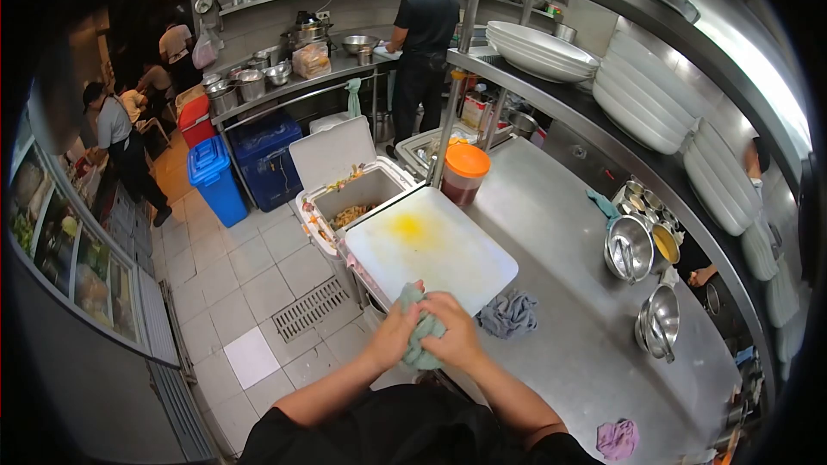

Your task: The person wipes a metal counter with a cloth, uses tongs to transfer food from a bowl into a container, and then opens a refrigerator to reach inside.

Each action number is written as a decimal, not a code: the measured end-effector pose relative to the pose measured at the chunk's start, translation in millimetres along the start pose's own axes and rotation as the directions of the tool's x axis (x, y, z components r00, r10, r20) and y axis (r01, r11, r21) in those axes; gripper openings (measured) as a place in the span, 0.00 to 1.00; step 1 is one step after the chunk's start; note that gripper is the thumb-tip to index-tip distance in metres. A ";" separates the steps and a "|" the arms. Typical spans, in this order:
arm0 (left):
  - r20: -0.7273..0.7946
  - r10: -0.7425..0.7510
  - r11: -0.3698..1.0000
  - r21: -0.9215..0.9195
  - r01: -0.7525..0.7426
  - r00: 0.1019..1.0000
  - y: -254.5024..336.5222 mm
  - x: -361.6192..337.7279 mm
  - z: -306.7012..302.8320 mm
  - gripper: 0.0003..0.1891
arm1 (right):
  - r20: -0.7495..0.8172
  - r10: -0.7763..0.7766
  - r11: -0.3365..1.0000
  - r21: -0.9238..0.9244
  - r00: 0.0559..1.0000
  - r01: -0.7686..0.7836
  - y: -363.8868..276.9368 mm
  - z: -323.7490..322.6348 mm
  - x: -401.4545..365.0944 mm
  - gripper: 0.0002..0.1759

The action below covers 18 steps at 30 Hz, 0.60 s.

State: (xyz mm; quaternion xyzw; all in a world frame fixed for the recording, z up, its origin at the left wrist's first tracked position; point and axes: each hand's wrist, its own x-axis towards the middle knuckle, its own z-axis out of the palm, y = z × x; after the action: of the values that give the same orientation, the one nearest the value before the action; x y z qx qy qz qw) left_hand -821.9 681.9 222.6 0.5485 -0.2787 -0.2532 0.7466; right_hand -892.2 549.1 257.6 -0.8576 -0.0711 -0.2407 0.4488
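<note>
A bunched green cloth [423, 340] is gripped between my two hands, just off the near edge of a white cutting board [469, 250]. My left hand [392, 333] wraps the cloth from the left, fingers closed. From the right, my right hand [454, 327] closes over it too. A yellow stain [408, 226] marks the board's surface. To the right of my hands lies a crumpled grey-blue cloth [508, 314] on the steel counter.
An open white bin [314, 202] with food scraps stands beyond the board. An orange-lidded container [465, 170] sits at the board's far corner. Steel bowls [629, 245] and a pink cloth [618, 439] are on the counter [560, 362]. A person [422, 52] works at the back.
</note>
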 end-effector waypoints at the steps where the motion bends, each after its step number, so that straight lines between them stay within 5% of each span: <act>1: 0.019 0.140 0.958 0.249 -0.140 0.990 3.7 -7.1 3.4 0.31 | -0.053 -0.011 1.000 -0.025 0.999 0.009 -1.0 -12.4 6.5 0.27; 2: 0.073 0.269 0.837 0.476 -0.271 0.960 9.5 -12.4 6.4 0.30 | -0.105 -0.023 0.999 -0.050 0.994 0.018 -3.2 -27.6 14.1 0.26; 3: 0.076 0.271 0.837 0.474 -0.274 0.959 17.8 -16.8 9.2 0.30 | -0.186 -0.048 0.995 -0.091 0.981 0.031 -12.2 -49.5 23.0 0.25; 5: 0.193 0.156 0.983 0.065 -0.171 0.969 31.1 -23.9 12.7 0.28 | -0.359 -0.141 0.979 -0.190 0.923 0.076 -41.1 -105.2 38.7 0.23; 7: 0.248 0.018 0.983 0.171 -0.062 0.969 21.2 -26.4 -6.6 0.28 | -0.535 -0.336 0.912 -0.392 0.775 0.124 -64.8 -170.7 46.3 0.25; 8: 0.282 -0.128 0.957 0.287 0.044 0.951 14.2 -28.8 -19.5 0.27 | -0.560 -0.560 0.773 -0.619 0.610 0.141 -84.7 -209.4 57.1 0.27; 10: 0.217 -0.285 0.923 0.325 0.206 0.934 -0.5 -37.6 -38.9 0.24 | -0.570 -0.747 0.656 -0.713 0.342 0.246 -127.5 -281.7 78.9 0.26; 11: 0.198 -0.331 0.889 0.395 0.234 0.923 -10.9 -43.3 -50.5 0.24 | -0.462 -0.849 0.513 -0.837 0.258 0.189 -152.6 -318.3 88.9 0.25; 12: 0.177 -0.375 0.848 0.462 0.260 0.910 -23.7 -49.4 -62.6 0.24 | -0.572 -0.791 0.568 -0.818 0.215 -0.090 -176.0 -342.8 98.2 0.28; 13: 0.104 -0.421 0.793 0.524 0.310 0.901 -37.9 -57.2 -72.7 0.25 | -0.476 -0.856 0.482 -0.876 0.202 -0.021 -190.6 -385.3 113.4 0.22; 14: 0.029 -0.460 0.732 0.579 0.360 0.888 -56.6 -67.7 -83.8 0.27 | -0.418 -0.876 0.352 -0.895 0.241 -0.273 -205.9 -435.5 121.8 0.24; 16: -0.125 -0.465 0.520 0.763 0.385 0.876 -126.9 -95.5 -118.7 0.29 | -0.202 -0.943 0.100 -0.931 0.265 -0.351 -221.6 -495.6 147.1 0.27; 18: -0.195 -0.565 0.351 0.822 0.448 0.802 -172.8 -123.3 -139.7 0.30 | -0.243 -0.907 0.057 -0.879 0.343 -0.473 -215.6 -556.9 165.1 0.27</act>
State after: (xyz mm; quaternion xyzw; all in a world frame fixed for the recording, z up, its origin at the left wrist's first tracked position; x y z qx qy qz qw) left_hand -825.8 814.2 5.7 0.8774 -0.2258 -0.3385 0.2542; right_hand -1015.0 212.3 762.9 -0.5758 0.1719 -0.7187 -0.3498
